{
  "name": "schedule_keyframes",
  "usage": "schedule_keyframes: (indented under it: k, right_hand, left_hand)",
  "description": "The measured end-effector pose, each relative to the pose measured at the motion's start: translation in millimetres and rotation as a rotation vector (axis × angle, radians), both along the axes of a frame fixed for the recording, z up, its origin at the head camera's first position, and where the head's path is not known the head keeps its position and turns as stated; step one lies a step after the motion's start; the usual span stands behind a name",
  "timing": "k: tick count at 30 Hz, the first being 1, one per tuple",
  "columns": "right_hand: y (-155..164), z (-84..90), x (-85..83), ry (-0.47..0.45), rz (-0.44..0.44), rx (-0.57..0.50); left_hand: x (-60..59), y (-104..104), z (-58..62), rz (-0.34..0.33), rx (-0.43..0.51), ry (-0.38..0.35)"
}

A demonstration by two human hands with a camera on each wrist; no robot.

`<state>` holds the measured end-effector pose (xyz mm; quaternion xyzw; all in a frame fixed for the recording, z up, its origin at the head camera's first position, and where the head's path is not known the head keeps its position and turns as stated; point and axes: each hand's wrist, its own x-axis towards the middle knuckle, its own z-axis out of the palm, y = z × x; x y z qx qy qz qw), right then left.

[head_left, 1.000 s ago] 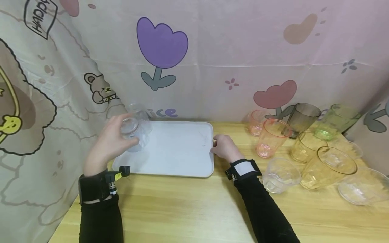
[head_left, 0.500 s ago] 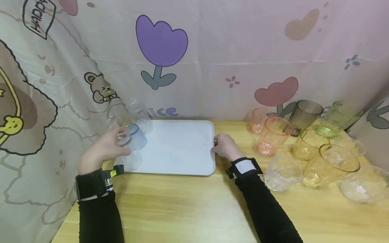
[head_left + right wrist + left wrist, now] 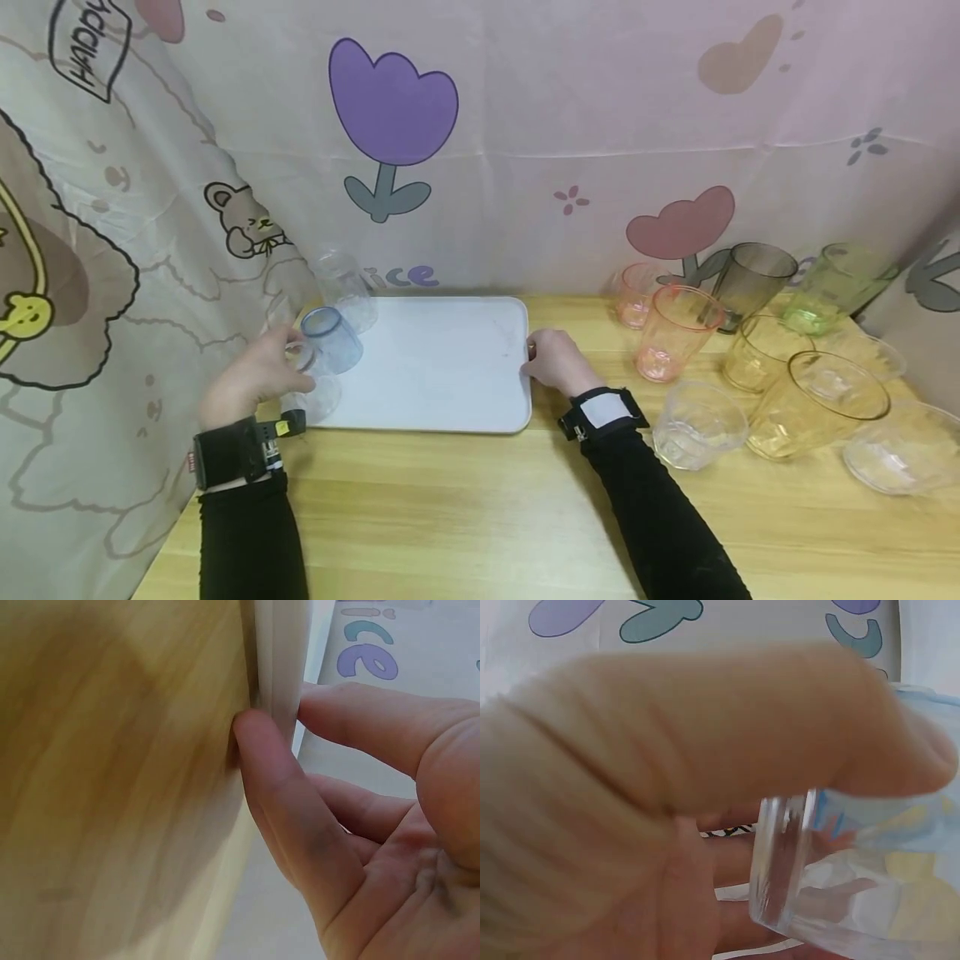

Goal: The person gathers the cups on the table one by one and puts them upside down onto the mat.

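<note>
At the tray's left end my left hand (image 3: 251,375) grips a clear glass (image 3: 322,398), thumb on one side and fingers on the other. In the left wrist view the thick base of this clear glass (image 3: 776,862) faces the palm, and the thumb crosses the foreground. A blue glass (image 3: 337,342) stands right behind it on the white tray (image 3: 435,367), and another clear glass (image 3: 348,292) stands at the back left corner. My right hand (image 3: 558,362) pinches the tray's right edge; in the right wrist view thumb and fingertips lie on either side of the tray rim (image 3: 281,667).
On the right of the wooden table (image 3: 420,508) stand several glasses, among them a pink glass (image 3: 675,333), a grey glass (image 3: 753,287), a green glass (image 3: 836,287), a large yellow glass (image 3: 813,408) and a clear tumbler (image 3: 697,425). A patterned curtain (image 3: 510,217) hangs behind.
My left hand has moved left and toward the front of the tray with the clear glass, and the blue glass now shows more fully. My right hand stays on the tray edge.
</note>
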<state>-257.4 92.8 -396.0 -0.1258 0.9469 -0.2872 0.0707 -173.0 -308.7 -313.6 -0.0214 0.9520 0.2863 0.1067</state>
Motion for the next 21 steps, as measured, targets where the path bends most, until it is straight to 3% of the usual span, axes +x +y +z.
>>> schedule_keyframes:
  k: [10,21]
  right_hand:
    - [0.8,-1.6,-0.1,-0.034,-0.008,-0.014]
    - [0.8,-1.4,0.6,-0.024,-0.014,0.003]
  left_hand:
    - [-2.8,-2.2,-4.6,-0.005,-0.017,0.029]
    - [-4.6,2.4,-6.7,-0.025,-0.034,0.000]
